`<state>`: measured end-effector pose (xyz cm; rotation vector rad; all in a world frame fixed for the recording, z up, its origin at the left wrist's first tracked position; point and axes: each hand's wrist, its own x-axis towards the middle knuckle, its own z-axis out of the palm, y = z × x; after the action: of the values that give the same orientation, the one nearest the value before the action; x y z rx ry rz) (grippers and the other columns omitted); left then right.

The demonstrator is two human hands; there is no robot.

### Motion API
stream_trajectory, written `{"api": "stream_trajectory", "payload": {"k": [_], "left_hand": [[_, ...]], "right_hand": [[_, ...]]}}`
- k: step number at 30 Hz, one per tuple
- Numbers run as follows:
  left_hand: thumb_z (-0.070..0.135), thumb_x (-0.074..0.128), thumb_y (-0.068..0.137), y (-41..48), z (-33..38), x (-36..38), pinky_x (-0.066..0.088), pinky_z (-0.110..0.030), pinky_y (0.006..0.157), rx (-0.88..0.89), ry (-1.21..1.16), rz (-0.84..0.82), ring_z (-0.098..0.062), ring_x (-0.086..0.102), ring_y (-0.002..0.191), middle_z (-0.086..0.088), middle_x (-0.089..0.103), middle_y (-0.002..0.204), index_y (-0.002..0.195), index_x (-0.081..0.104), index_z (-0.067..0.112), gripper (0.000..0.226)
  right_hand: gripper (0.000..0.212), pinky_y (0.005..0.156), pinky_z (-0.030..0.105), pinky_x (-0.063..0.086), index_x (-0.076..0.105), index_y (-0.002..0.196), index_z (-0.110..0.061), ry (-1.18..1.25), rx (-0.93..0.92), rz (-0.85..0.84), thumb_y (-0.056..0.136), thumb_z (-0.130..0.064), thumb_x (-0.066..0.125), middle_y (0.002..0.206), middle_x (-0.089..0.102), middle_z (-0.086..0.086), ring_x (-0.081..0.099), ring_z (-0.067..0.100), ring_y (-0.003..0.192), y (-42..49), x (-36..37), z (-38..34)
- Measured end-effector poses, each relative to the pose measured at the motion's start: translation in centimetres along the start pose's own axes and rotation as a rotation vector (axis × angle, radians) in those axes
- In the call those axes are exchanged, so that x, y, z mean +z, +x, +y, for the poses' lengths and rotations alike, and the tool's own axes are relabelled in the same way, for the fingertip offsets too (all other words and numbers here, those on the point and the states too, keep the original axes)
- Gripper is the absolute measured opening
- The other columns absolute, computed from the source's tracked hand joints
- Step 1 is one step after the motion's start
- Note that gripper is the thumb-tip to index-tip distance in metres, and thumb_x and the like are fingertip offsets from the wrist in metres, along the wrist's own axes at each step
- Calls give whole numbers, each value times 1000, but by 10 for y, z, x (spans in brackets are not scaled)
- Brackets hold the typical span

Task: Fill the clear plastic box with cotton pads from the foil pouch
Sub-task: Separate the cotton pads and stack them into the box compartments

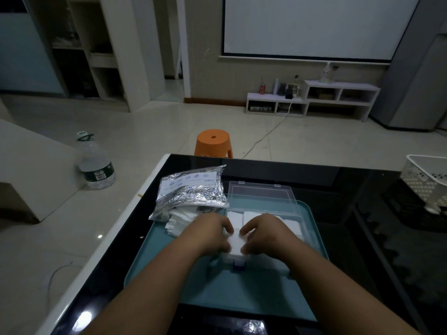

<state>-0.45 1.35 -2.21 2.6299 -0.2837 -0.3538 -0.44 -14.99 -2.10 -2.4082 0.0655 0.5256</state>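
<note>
Both hands, left hand (210, 234) and right hand (264, 234), have their grip clamped on a stack of cotton pads (236, 243), seating it in the clear plastic box (263, 197) on the tray (242, 291); next probably comes another reach to the foil pouch (191, 192) alongside.

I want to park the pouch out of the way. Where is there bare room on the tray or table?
Free: the teal tray nearer than the clear box, between the forearms, and the dark table between tray and white basket. Crowded: the tray's far left, with foil pouch and loose pads.

Home living room: projector screen (312, 25), low shelf unit (312, 99), tiled floor (150, 126).
</note>
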Motion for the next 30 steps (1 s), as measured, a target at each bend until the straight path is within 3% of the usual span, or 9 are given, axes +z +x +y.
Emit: {"api": "stream_trajectory", "payload": {"k": [3, 10, 15, 19, 21, 24, 30], "left_hand": [[24, 81, 72, 0, 0, 1, 50, -21, 72, -15, -20, -19, -12, 67, 82, 2, 70, 106, 112, 69, 26, 42], [27, 80, 74, 2, -2, 3, 51, -23, 79, -22, -1, -41, -11, 67, 87, 2, 70, 110, 112, 70, 25, 39], [32, 79, 75, 1, -3, -4, 52, -26, 85, -7, -9, -30, -13, 64, 92, 3, 68, 112, 112, 70, 29, 39], [36, 72, 81, 1, -7, -9, 50, -25, 84, 11, 4, -15, -10, 62, 89, 4, 69, 110, 111, 70, 31, 30], [34, 69, 84, 0, -10, -12, 50, -25, 84, 16, 8, 9, -10, 62, 91, 5, 69, 109, 110, 70, 29, 26], [23, 66, 87, 0, -17, -22, 52, -26, 77, 2, -57, 81, -9, 63, 88, 9, 69, 99, 100, 71, 27, 15], [7, 57, 88, 1, -40, -36, 47, -24, 78, -39, -66, 220, -10, 61, 90, 10, 68, 96, 93, 71, 28, 25]], "right_hand": [[49, 87, 33, 57, 72, 113, -24, -122, -25, 37, 67, -20, 87, 104, 73, 2, 69, 17, 91, 3, 2, 1], [46, 88, 27, 51, 69, 120, -25, -155, -69, 6, 76, -23, 80, 111, 71, 0, 64, 16, 97, 1, 3, 6], [36, 85, 31, 55, 74, 112, -26, -135, -85, 38, 76, -24, 80, 111, 71, 1, 65, 15, 91, 0, -7, 4], [25, 74, 23, 46, 76, 105, -25, -152, -130, 133, 81, -26, 76, 111, 72, -1, 61, 7, 78, 2, -13, 3], [20, 72, 22, 45, 77, 102, -24, -149, -141, 165, 83, -26, 73, 108, 72, -2, 58, 4, 74, 2, -13, 1], [14, 69, 23, 51, 76, 95, -24, -127, -147, 207, 85, -22, 67, 103, 72, -3, 64, 10, 83, 3, -13, 1], [17, 72, 22, 51, 73, 102, -24, -83, -195, 221, 89, -21, 62, 106, 71, -3, 64, 12, 90, 3, -11, -3]]}}
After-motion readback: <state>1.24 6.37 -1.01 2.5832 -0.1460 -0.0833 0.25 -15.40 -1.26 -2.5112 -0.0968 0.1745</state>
